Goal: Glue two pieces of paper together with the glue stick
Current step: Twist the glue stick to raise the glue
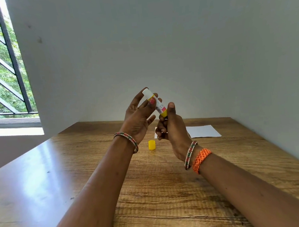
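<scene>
I hold an uncapped glue stick (160, 107) up in the air above the table, tilted with its white glue end toward the upper left. My right hand (170, 127) grips its yellow base. My left hand (139, 114) pinches the upper part of the tube between thumb and fingers, the other fingers spread. The yellow cap (152, 145) stands on the wooden table (96, 171) below my hands. White paper (203, 131) lies flat on the table behind my right hand, partly hidden by it.
The table meets a plain grey wall at the back and right. A barred window (2, 71) is at the left, past the table's left edge. Bangles and an orange woven band are on my wrists.
</scene>
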A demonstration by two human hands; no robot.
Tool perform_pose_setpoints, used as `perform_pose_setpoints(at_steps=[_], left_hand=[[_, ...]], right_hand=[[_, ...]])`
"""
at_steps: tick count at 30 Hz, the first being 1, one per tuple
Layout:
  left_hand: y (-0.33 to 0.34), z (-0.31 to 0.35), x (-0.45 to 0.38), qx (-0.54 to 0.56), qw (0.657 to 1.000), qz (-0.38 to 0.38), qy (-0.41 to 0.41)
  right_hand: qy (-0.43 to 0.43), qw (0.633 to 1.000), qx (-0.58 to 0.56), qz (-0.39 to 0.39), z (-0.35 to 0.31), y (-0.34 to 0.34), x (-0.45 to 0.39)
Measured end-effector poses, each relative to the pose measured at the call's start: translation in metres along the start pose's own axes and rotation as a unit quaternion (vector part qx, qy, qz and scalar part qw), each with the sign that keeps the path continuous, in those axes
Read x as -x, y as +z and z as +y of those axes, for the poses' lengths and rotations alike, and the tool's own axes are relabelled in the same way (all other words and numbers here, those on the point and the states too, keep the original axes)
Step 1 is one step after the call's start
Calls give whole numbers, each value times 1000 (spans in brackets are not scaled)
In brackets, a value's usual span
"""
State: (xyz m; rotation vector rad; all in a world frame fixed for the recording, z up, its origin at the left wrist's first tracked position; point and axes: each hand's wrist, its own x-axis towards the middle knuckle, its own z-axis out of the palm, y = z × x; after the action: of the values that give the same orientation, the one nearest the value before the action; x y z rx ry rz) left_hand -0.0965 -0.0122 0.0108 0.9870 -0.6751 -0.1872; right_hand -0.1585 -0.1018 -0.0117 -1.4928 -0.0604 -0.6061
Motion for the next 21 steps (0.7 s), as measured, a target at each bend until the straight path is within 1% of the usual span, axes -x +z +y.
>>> perform_pose_setpoints(at_steps=[4,8,11,17,21], left_hand=[[-1,-1,1,4,1000,19,1],[-2,-3,1,9,999,49,-1],[-1,-2,1,3,999,37,3],[-3,-2,0,2,1000,11,9],[-2,-1,0,2,1000,4,9]], right_hand=[[-8,1000,-4,-10,1,0,0],[-22,1000,-9,13,2,1,-2],[-25,999,-3,20,3,2,-2],[-6,1000,1,-10,3,-2,-4],[12,1000,16,-6,2,-3,-2]])
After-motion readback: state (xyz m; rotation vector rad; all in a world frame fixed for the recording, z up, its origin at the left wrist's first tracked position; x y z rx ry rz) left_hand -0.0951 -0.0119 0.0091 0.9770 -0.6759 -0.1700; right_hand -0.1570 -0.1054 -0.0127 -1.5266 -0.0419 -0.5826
